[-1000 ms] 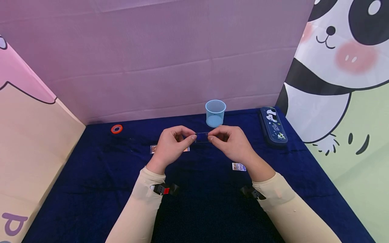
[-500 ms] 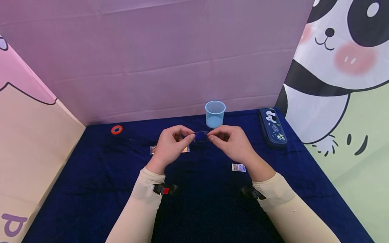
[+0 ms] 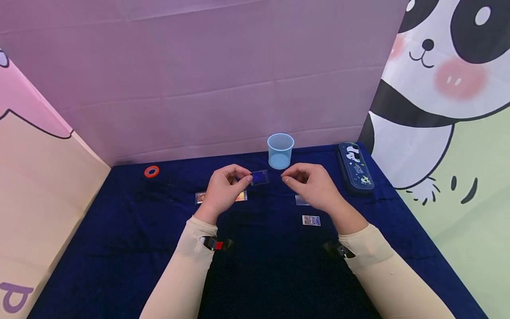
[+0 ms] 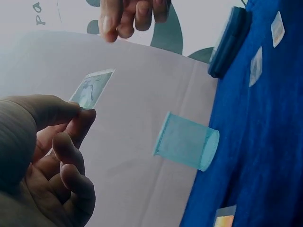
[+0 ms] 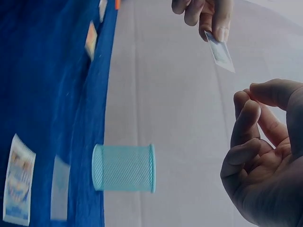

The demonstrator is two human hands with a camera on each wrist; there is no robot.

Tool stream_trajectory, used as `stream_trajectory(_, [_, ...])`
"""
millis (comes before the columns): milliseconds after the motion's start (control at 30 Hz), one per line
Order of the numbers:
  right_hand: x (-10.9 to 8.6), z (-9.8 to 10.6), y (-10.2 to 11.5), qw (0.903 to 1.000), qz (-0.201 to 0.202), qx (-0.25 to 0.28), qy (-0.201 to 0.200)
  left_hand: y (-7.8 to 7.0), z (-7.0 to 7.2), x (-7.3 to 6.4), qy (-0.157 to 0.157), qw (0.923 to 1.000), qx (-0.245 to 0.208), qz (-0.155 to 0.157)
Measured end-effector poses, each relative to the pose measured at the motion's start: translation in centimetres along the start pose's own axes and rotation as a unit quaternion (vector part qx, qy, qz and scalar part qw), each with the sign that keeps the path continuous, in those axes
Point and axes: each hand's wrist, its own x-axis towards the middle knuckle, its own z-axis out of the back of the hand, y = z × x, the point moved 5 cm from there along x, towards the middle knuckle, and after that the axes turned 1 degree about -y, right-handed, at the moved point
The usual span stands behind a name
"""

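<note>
My left hand [image 3: 225, 188] pinches a small see-through plastic card [image 3: 260, 177] by its near-left corner, between thumb and forefinger. In the left wrist view this card [image 4: 92, 89] shows a pale grey figure and a clear border. It is held up in front of the backdrop. To the right of it, a short gap away, is my right hand [image 3: 312, 186]. Its fingers are curled and the thumb tip meets the forefinger [image 5: 244, 101], with nothing visible between them. Below the right hand lie a pale clear card [image 3: 301, 200], partly covered in the head view, and a blue-and-white card [image 3: 311, 220].
A light blue mesh cup [image 3: 280, 153] stands behind the hands. At the back right lies a dark blue panda pencil case [image 3: 356, 167], and a red tape roll [image 3: 151, 171] is at the back left. Orange-pictured cards [image 3: 241, 196] lie beneath the left hand on the dark blue cloth.
Earlier both hands pinched the see-through card by its two ends. My right hand has let go and moved a little right, while the left still holds the card, now tilted.
</note>
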Motion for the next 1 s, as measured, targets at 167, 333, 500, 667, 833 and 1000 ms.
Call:
stream_trajectory(167, [-0.9,0.8,-1.4,0.9995,-0.017,-0.024,0.006,1.0,-0.3,0.3,0.004,0.9999,0.001,0.011])
stream_trajectory(333, [-1.9,1.6,-2.8,0.9985,-0.031,-0.043,0.013,2.0,-0.7,0.7,0.007,0.9996,0.001,0.028])
stream_trajectory(500, [-3.1,2.1,-4.1,0.9972,-0.045,-0.057,0.018,2.8,-1.1,0.9,0.010,0.9990,0.001,0.043])
stream_trajectory(667, [-4.2,2.4,-5.0,0.9957,-0.050,-0.074,0.026,3.1,-1.5,0.9,0.012,0.9985,-0.010,0.052])
stream_trajectory(833, [-4.9,2.4,-6.1,0.9930,-0.060,-0.092,0.043,3.6,-1.9,1.1,0.011,0.9980,-0.017,0.060])
stream_trajectory(1000, [-5.2,1.9,-7.2,0.9894,-0.064,-0.106,0.077,4.4,-2.5,1.2,0.013,0.9969,-0.017,0.076])
